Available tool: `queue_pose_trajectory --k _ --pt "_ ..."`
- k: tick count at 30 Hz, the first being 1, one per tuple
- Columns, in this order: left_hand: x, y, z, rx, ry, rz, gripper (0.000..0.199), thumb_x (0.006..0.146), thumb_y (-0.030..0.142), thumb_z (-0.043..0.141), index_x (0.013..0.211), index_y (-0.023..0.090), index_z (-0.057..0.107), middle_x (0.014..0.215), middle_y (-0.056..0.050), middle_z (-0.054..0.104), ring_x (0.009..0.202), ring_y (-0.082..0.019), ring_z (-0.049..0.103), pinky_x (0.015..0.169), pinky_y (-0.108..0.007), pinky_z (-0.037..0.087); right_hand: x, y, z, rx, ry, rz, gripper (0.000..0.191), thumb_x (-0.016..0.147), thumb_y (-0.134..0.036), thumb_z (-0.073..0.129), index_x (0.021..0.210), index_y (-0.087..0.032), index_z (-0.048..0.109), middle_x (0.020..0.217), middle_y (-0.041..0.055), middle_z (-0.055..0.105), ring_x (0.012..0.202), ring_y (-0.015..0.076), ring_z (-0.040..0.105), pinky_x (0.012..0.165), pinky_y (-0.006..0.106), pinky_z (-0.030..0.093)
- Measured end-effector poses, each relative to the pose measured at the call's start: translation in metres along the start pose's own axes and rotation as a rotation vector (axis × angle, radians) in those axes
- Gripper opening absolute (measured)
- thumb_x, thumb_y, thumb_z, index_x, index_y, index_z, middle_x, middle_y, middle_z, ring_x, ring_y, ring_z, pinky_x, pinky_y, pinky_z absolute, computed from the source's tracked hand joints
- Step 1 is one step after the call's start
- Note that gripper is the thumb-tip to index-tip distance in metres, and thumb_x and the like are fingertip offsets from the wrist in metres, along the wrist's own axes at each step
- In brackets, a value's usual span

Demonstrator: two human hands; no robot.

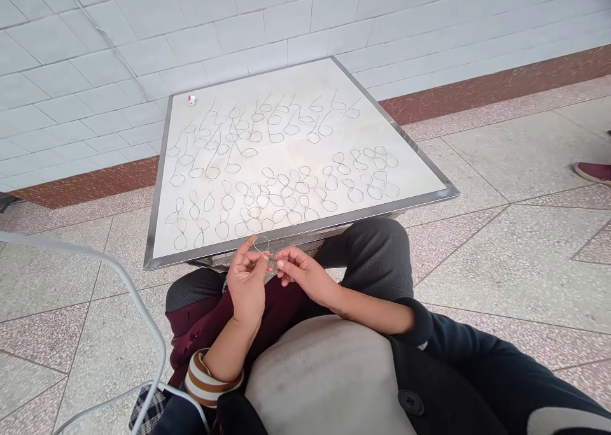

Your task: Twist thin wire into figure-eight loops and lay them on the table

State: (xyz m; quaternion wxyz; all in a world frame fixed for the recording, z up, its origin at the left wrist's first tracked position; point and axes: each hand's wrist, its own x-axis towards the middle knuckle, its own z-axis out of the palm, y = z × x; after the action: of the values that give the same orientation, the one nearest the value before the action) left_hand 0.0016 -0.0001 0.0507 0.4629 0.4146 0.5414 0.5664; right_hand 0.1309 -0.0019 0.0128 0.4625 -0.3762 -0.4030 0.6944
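Observation:
A thin wire loop (261,237) stands up between my hands, just in front of the table's near edge. My left hand (247,282) pinches the loop near its base, with one fingertip raised against its side. Fingers of my right hand (300,270) are pressed together close beside the left fingertips, at the lower end of the wire; the exact grip there is too small to make out. On the white tabletop (296,151) lie many thin wire pieces. Those farther back are single loops with a straight tail (315,137); those nearer are figure-eight shapes (356,191).
A small red and white object (191,100) sits at the table's far left corner. The table has a metal edge (305,225) and stands against a tiled wall (267,21). A pale curved tube frame (143,314) is at my left. Someone's shoe (592,172) shows at far right.

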Motion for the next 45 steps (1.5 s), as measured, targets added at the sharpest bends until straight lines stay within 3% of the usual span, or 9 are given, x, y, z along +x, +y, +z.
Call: queue_pose_trajectory --k 4,12,18,25,31,38,45 --pt "0.002 -0.001 -0.001 -0.007 0.03 0.015 0.043 0.077 0.023 0.071 0.119 0.02 0.063 0.071 0.004 0.061 0.065 -0.009 0.054 0.071 -0.023 0.046 0.0 0.003 0.005 0.129 -0.054 0.024 0.03 0.072 -0.034 0.077 0.091 -0.02 0.059 0.083 -0.0012 0.059 0.073 0.011 0.056 0.063 0.025 0.048" --pt "0.002 -0.004 -0.003 -0.016 -0.036 -0.013 0.041 0.076 0.024 0.071 0.117 0.02 0.063 0.073 0.003 0.062 0.065 -0.009 0.054 0.071 -0.024 0.046 0.007 0.008 -0.001 0.05 -0.16 -0.068 0.027 0.077 -0.036 0.073 0.09 -0.02 0.056 0.074 -0.0031 0.057 0.063 0.0095 0.051 0.063 0.027 0.045" --pt "0.002 -0.005 -0.003 -0.012 -0.039 -0.01 0.042 0.076 0.024 0.072 0.117 0.02 0.064 0.072 0.003 0.062 0.064 -0.009 0.055 0.072 -0.023 0.046 0.008 0.011 0.0 0.068 -0.135 -0.053 0.028 0.077 -0.037 0.074 0.088 -0.021 0.053 0.071 -0.0047 0.055 0.061 0.009 0.05 0.062 0.026 0.044" --pt "0.003 0.001 -0.002 -0.077 0.027 0.01 0.044 0.074 0.023 0.074 0.117 0.021 0.064 0.075 0.003 0.063 0.065 -0.009 0.056 0.072 -0.024 0.048 0.002 0.002 -0.001 0.396 -0.094 0.149 0.022 0.081 -0.037 0.071 0.092 -0.019 0.065 0.088 0.0012 0.063 0.077 0.0089 0.057 0.068 0.022 0.046" --pt "0.001 0.003 -0.001 -0.149 0.014 -0.026 0.043 0.073 0.022 0.075 0.115 0.021 0.065 0.075 0.003 0.063 0.062 -0.008 0.057 0.067 -0.023 0.05 0.003 0.003 -0.006 0.572 -0.117 0.295 0.02 0.077 -0.033 0.077 0.088 -0.018 0.07 0.077 -0.0005 0.065 0.067 0.0055 0.056 0.065 0.018 0.046" --pt "0.001 0.003 -0.002 -0.149 -0.006 -0.025 0.042 0.073 0.022 0.075 0.114 0.022 0.066 0.072 0.004 0.062 0.059 -0.008 0.056 0.064 -0.022 0.049 0.005 0.004 -0.009 0.518 -0.069 0.28 0.02 0.071 -0.028 0.081 0.083 -0.016 0.071 0.074 -0.0003 0.066 0.068 0.0059 0.059 0.066 0.018 0.046" --pt "0.001 0.004 -0.002 -0.121 -0.047 -0.028 0.042 0.074 0.022 0.074 0.114 0.022 0.065 0.069 0.005 0.062 0.057 -0.007 0.054 0.065 -0.023 0.049 0.004 0.0 -0.007 0.376 -0.046 0.189 0.02 0.078 -0.035 0.075 0.087 -0.018 0.07 0.072 -0.0004 0.064 0.064 0.0074 0.055 0.061 0.02 0.042"
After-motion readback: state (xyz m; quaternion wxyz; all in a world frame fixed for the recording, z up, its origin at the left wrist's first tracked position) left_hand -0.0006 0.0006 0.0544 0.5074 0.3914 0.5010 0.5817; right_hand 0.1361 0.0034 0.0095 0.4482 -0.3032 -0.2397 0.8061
